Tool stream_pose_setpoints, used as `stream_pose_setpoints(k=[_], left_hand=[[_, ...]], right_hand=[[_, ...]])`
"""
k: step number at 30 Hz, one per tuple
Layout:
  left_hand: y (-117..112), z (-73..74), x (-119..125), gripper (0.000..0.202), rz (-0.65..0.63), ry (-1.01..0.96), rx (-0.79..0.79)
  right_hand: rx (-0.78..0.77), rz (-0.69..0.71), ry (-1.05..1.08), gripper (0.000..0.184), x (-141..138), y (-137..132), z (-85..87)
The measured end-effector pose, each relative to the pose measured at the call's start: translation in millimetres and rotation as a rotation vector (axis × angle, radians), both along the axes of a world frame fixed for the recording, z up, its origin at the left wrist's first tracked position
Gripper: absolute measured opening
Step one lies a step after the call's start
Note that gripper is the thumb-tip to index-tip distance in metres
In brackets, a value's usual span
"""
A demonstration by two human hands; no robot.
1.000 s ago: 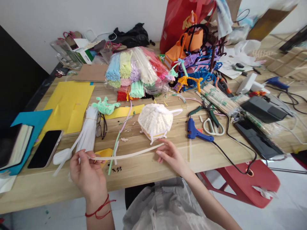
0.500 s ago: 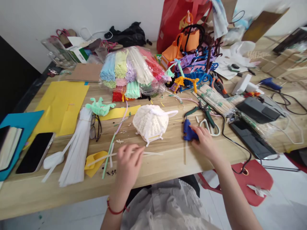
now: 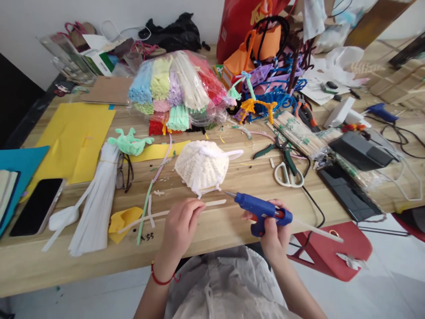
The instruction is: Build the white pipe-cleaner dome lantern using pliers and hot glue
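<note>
Fingers (image 3: 190, 209) over wood-grain table (image 3: 252, 181), floor (image 3: 398, 283) apparently tiled

From one head-worn camera we look forward and down across the bench (image 3: 40, 272), near enough that our left fingers (image 3: 188, 210), at seven o'clock, and right fingers (image 3: 271, 227), at five, fill the foreground; the wall (image 3: 209, 13) closes our view at twelve.

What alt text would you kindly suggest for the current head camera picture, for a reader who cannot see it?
A person's right hand grips a blue glue gun while the left hand holds a pale strip over a cluttered wooden table. Beyond the hands sits a fluffy white dome, with a phone farther left and white-handled scissors to the right.
</note>
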State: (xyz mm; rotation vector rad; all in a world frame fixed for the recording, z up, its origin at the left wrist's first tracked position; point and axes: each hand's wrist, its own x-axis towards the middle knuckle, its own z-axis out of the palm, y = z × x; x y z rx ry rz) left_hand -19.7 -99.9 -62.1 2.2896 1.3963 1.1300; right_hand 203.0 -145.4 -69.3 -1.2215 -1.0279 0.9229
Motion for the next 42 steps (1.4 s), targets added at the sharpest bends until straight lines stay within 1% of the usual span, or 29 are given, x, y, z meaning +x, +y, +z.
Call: stream_pose_setpoints(k=[3, 6, 10, 13, 19, 27, 33, 38, 42], left_hand=[[-5, 2.1, -1, 0.013, 0.057, -0.034, 0.04], [-9, 0.0, -3, 0.014, 0.075, -0.057, 0.034], [-11, -2.5, -7, 0.012, 0.086, -0.026, 0.032], [-12, -2.9, -9, 0.01, 0.095, 0.008, 0.023], [-11, -4.0, -13, 0.011, 0.098, 0.011, 0.025], [-12, -5.6, -17, 0.012, 0.102, 0.017, 0.028], [-12, -6.2, -18, 0.016, 0.091, 0.009, 0.039], [-12, -6.7, -19, 0.014, 0.095, 0.045, 0.057], [-13, -5.8, -18, 0.013, 0.104, 0.07, 0.067]], right_hand=[[0.049, -0.038, 0.088, 0.027, -24, 3, -2.7], [0.081, -0.06, 0.138, 0.028, -33, 8, -3.4], [0.117, -0.103, 0.106, 0.027, -35, 12, -3.1], [0.11, -0.126, 0.05, 0.028, -36, 13, -3.0], [0.085, -0.144, -0.016, 0.027, -40, 12, -5.1], [0.134, -0.155, 0.056, 0.024, -41, 14, -6.5], [0.143, -0.153, 0.07, 0.022, -44, 14, -4.7], [0.144, -0.184, 0.039, 0.024, -45, 14, -5.8], [0.234, -0.206, 0.047, 0.026, -48, 16, -10.5]])
